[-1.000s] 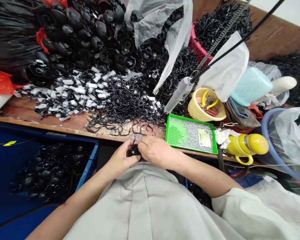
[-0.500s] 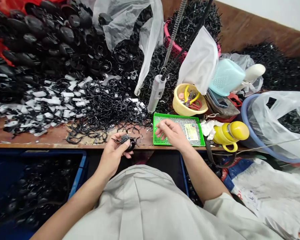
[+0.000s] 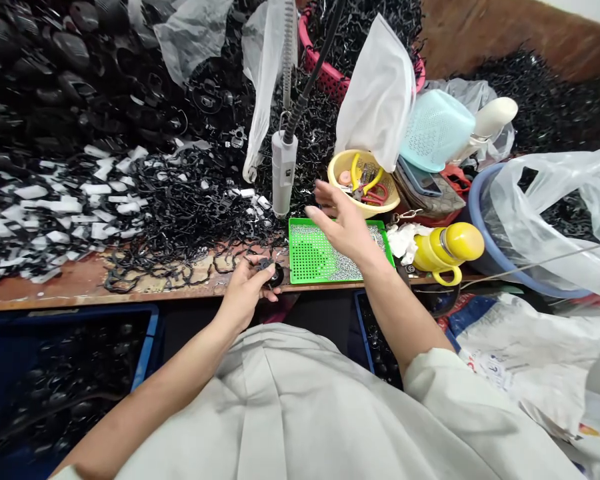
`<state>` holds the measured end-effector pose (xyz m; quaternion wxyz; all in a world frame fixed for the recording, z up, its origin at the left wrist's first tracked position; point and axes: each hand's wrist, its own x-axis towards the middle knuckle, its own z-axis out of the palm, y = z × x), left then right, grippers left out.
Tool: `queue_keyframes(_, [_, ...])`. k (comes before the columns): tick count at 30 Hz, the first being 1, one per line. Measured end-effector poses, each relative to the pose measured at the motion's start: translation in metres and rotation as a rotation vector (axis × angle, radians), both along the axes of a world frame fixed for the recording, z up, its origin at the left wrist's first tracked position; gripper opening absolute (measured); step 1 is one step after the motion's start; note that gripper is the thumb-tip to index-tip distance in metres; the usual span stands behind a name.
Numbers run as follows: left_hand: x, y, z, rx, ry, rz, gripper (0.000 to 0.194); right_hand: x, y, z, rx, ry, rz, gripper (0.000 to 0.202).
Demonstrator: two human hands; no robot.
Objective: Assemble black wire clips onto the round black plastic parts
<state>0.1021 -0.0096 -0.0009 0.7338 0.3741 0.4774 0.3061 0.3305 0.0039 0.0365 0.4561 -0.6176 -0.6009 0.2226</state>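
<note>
My left hand (image 3: 247, 287) is closed around a small round black part (image 3: 275, 275) at the table's front edge. Over the green tray (image 3: 310, 280), my right hand (image 3: 343, 223) is raised with its fingers apart and nothing in them. Small silvery pieces lie in the tray, mostly in its right half and along the back; its perforated left part shows bare. A grey electric screwdriver (image 3: 283, 173) hangs upright from a spring just behind the tray, touched by neither hand.
Black strip parts (image 3: 175, 200) and white pieces (image 3: 65, 203) are heaped at the left. Behind the tray stands a yellow bowl (image 3: 337, 167) with pliers. A yellow bottle (image 3: 443, 247) and a blue basin (image 3: 480, 200) are at the right. Blue crates (image 3: 153, 333) sit below the table.
My right hand has lifted and opened wider. The label seen on the tray's silvery pieces no longer shows. The view has shifted, and my left hand still holds the black part.
</note>
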Motion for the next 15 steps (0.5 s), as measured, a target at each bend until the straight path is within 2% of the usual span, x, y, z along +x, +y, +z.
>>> queue_keyframes(1, [0.001, 0.0, -0.002, 0.004, -0.002, 0.021, 0.042, -0.01, 0.013, -0.004, 0.024, 0.029, 0.046, 0.066])
queue_keyframes(3, [0.003, 0.001, -0.005, 0.009, 0.0, 0.054, 0.043, -0.029, 0.04, -0.013, 0.03, 0.043, 0.108, 0.074])
queue_keyframes(5, [0.002, 0.001, -0.007, 0.014, 0.015, 0.083, 0.044, -0.044, 0.06, -0.019, 0.02, 0.041, 0.14, 0.068])
queue_keyframes(7, [-0.001, 0.003, -0.007, 0.04, 0.028, 0.118, 0.044, -0.053, 0.066, -0.018, 0.034, 0.039, 0.154, 0.061])
queue_keyframes(9, [-0.005, 0.005, -0.005, 0.079, 0.032, 0.174, 0.043, -0.056, 0.058, -0.008, 0.068, 0.055, 0.154, 0.059])
queue_keyframes(12, [-0.01, 0.006, 0.001, 0.097, 0.012, 0.24, 0.04, -0.05, 0.027, 0.007, 0.085, 0.154, 0.113, 0.062])
queue_keyframes(15, [-0.005, 0.002, 0.004, 0.032, -0.029, 0.174, 0.039, -0.04, -0.005, 0.007, 0.01, 0.327, 0.05, 0.057])
